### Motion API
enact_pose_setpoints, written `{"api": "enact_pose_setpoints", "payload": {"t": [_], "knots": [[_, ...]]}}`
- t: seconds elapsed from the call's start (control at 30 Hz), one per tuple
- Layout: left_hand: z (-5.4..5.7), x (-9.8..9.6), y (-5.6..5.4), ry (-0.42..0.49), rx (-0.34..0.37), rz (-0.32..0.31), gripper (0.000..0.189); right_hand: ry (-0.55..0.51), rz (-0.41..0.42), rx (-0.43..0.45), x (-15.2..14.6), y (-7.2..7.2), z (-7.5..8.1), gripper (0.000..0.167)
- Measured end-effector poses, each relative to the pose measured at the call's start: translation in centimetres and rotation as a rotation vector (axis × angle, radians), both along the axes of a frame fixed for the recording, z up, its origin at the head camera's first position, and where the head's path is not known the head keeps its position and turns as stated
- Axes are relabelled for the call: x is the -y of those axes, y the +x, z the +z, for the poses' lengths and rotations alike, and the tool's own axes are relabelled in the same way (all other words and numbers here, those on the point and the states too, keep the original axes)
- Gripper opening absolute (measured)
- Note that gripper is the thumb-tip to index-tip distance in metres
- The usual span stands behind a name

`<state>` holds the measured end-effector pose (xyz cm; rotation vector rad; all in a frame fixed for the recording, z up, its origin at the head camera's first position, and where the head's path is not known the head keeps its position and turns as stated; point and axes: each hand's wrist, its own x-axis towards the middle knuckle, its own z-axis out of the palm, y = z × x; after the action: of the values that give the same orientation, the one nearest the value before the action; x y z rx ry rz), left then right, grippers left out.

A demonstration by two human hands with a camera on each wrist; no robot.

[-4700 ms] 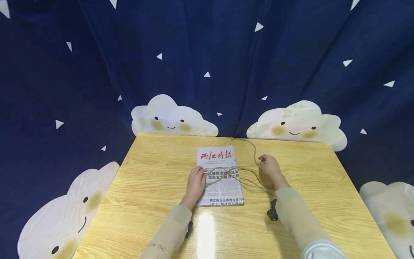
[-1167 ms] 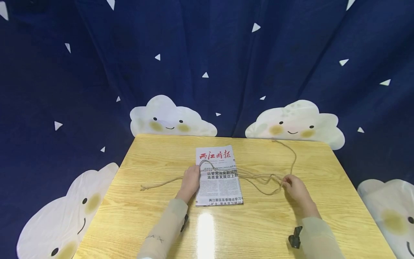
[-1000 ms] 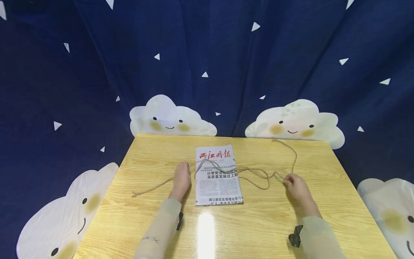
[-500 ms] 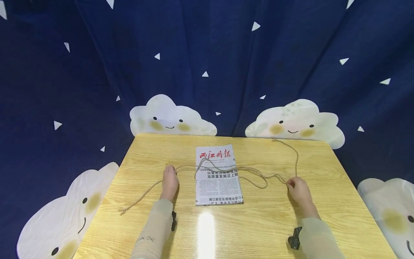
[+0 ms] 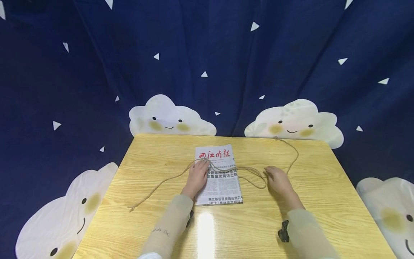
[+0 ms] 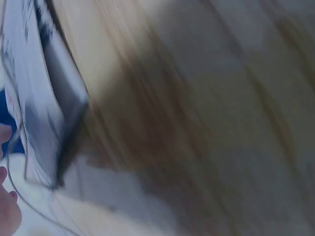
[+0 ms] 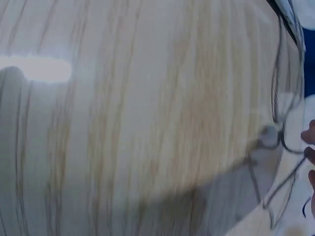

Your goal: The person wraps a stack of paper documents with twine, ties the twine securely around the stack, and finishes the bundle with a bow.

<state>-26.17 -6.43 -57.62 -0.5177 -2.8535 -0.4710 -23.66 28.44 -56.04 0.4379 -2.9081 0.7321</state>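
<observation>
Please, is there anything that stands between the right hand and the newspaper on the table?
Yes: loose loops of the rope lie on the table between the right hand and the right edge of the newspaper. Nothing else is visible in that gap.

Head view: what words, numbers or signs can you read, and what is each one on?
"两江时报", in red, on the newspaper.
"高质量发展迈上新", black headline on the newspaper; the headline line above it is partly covered.
"两江新区区委理论学习", near the newspaper's bottom edge; the line below is cut off.
Left sleeve: dark lettering, too unclear to read for certain.
Newspaper's other small print: too small to read.
</observation>
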Motion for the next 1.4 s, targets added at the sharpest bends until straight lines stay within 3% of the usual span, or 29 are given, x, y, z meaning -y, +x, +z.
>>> {"api": "enact_pose_setpoints", "payload": {"t": [0.1,0.23,0.5,0.7,0.93,1.17,1.3,1.4], "knots": [[0.0,-1.5,0.2,-0.113,0.046,-0.064,0.039,0.074,0.001,-0.04,0.9,-0.4,-0.7,0.023],[0.0,-2.6,0.5,-0.18,0.094,-0.081,0.033,0.092,-0.031,-0.033,1.3,-0.6,-1.7,0.015],[-0.3,-3.1,0.6,-0.172,0.047,-0.053,0.019,0.064,-0.043,-0.018,1.1,-0.6,-2.4,0.008],[-0.5,-2.8,0.8,-0.169,0.02,-0.058,0.016,0.112,-0.043,0.02,1.0,-0.5,-2.3,0.009],[0.0,-0.6,0.5,0.03,-0.075,0.041,0.005,0.148,-0.104,0.034,0.4,-0.5,-1.8,0.013],[0.1,3.1,0.1,0.196,-0.117,0.225,0.006,0.114,-0.154,0.044,-0.8,-0.6,-1.1,0.012],[-0.4,4.8,0.3,0.289,-0.1,0.305,0.009,0.109,-0.173,0.056,-1.3,-0.5,-1.1,0.013],[-0.8,5.7,0.6,0.349,-0.063,0.322,0.009,0.115,-0.174,0.071,-1.4,-0.3,-1.2,0.012]]}}
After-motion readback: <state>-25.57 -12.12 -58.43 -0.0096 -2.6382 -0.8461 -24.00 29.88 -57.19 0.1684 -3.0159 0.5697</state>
